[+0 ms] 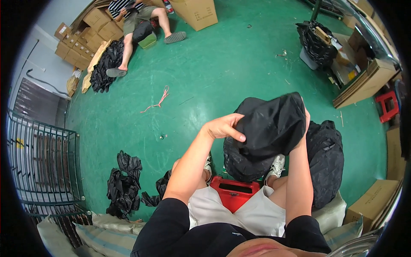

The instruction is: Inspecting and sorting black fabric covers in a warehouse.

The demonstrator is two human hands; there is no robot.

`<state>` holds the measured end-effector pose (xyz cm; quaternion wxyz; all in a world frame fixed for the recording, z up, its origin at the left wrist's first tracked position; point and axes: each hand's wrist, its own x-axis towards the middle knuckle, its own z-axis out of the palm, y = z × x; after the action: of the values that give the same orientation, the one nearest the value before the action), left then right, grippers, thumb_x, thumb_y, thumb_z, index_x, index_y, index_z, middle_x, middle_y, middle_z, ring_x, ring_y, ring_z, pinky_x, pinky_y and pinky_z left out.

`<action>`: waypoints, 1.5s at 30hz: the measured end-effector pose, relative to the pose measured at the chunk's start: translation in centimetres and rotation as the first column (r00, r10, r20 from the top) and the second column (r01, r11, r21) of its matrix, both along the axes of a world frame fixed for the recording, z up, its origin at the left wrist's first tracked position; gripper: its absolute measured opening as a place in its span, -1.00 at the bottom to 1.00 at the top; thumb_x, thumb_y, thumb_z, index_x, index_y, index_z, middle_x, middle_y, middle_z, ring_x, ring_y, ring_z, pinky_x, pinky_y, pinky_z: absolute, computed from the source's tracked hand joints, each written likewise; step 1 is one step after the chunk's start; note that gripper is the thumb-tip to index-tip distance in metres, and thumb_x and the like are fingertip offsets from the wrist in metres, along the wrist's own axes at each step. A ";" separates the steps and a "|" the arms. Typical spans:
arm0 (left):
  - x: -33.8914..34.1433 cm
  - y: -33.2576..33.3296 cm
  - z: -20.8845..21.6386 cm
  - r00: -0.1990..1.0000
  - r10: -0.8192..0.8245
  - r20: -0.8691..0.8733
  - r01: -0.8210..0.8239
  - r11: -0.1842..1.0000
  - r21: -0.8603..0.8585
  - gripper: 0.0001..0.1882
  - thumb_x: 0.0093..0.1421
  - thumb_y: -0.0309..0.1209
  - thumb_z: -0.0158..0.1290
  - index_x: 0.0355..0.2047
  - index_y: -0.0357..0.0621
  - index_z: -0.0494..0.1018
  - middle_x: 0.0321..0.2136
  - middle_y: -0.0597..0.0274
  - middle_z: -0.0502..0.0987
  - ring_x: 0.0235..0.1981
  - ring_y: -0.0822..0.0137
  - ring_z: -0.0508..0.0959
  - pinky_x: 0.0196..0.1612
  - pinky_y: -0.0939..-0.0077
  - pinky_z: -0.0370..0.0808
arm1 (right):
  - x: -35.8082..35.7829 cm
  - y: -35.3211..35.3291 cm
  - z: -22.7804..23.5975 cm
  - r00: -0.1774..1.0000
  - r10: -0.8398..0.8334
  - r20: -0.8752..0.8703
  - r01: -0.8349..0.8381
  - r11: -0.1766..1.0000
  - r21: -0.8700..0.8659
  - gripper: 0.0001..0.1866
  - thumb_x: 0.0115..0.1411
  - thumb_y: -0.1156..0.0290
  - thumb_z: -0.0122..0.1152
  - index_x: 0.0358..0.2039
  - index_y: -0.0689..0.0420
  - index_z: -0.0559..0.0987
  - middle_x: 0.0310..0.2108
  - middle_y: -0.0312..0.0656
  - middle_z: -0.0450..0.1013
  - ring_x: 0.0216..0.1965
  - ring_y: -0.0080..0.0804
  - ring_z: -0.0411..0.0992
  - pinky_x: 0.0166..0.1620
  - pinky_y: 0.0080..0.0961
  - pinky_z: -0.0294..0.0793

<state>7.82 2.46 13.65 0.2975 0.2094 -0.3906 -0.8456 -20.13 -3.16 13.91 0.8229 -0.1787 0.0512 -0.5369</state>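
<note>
A black fabric cover [274, 124], pouch-like and slightly shiny, is held up in front of me between both hands. My left hand [224, 127] grips its left edge, thumb on the near side and the other fingers partly hidden by the cloth. At the right edge my right hand [305, 124] holds the cover, most of its fingers out of sight behind the fabric. Just below, between my feet, sits a rounded black fabric bundle [245, 165]. A red plastic box or stool [235, 192] with a slot stands between my knees.
A large black fabric pile [325, 165] lies by my right leg, and crumpled black pieces [124, 184] lie at left. Pink string [160, 100] is on the green floor. Another person [141, 23] sits at the far left near cartons [96, 21]. A metal rack [47, 158] stands left.
</note>
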 end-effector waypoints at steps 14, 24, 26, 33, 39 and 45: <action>-0.5 -0.9 1.3 0.590 0.705 -0.393 -0.509 0.703 0.497 -0.52 0.21 -0.19 -0.04 -0.02 -0.32 0.49 -0.08 -0.09 0.58 -0.07 -0.02 0.58 0.14 0.07 0.45 | 1.6 0.3 -2.6 0.976 0.188 0.106 -0.191 0.981 0.018 -0.07 0.18 -0.34 0.03 0.27 0.23 0.30 0.26 0.01 0.28 0.23 -0.07 0.30 0.28 -0.11 0.26; 1.5 -2.1 -0.5 0.433 0.843 -0.318 -0.699 0.537 0.473 -0.55 0.20 -0.17 0.00 -0.05 -0.25 0.52 0.00 0.00 0.56 0.04 0.03 0.52 0.18 0.09 0.39 | 2.7 0.5 -0.5 0.952 0.253 0.170 -0.282 0.944 0.173 -0.06 0.19 -0.32 0.04 0.26 0.30 0.29 0.26 0.06 0.28 0.20 -0.01 0.33 0.28 -0.10 0.26; 1.3 -2.3 0.0 0.453 0.849 -0.273 -0.675 0.527 0.517 -0.61 0.17 -0.23 0.09 -0.06 -0.19 0.53 -0.04 0.06 0.58 0.03 0.07 0.54 0.17 0.08 0.40 | 2.1 0.5 -1.0 0.969 0.217 0.116 -0.232 0.962 0.141 -0.25 0.31 -0.09 0.00 0.22 0.35 0.32 0.22 0.13 0.30 0.21 0.03 0.32 0.27 -0.04 0.27; -0.2 -2.3 0.0 0.577 0.798 -0.171 -0.719 0.597 0.356 -0.53 0.20 -0.18 0.13 0.04 -0.20 0.46 0.00 0.05 0.55 0.04 0.08 0.53 0.13 0.10 0.42 | 2.1 -0.6 -2.3 0.983 0.162 0.087 -0.180 0.942 0.284 -0.48 0.40 0.17 -0.13 0.18 0.33 0.36 0.19 0.11 0.35 0.18 0.04 0.36 0.26 -0.03 0.30; -1.6 -2.3 -3.1 0.664 0.616 0.424 -0.739 0.456 0.495 -0.42 0.14 0.14 0.15 -0.11 -0.10 0.45 -0.24 0.21 0.47 -0.16 0.20 0.47 -0.05 0.25 0.42 | 2.4 -0.1 -0.7 1.000 0.016 -0.012 -0.011 0.941 0.339 -0.52 0.39 0.18 -0.08 0.10 0.31 0.45 0.08 0.07 0.45 0.06 0.02 0.46 0.16 -0.07 0.42; -3.5 -2.9 -2.8 0.578 0.651 0.493 -0.815 0.426 0.393 -0.49 0.14 0.12 0.14 -0.20 -0.06 0.47 -0.31 0.27 0.44 -0.32 0.27 0.45 -0.22 0.30 0.43 | 2.3 -0.9 -0.9 0.995 0.077 0.070 -0.094 0.954 0.283 -0.48 0.38 0.15 -0.05 0.19 0.28 0.38 0.20 0.08 0.34 0.19 0.03 0.35 0.26 -0.03 0.30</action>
<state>4.29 -0.46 10.87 0.5032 0.5506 -0.0143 -0.6659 -17.84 -4.01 13.04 0.8637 -0.0441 0.0965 -0.4927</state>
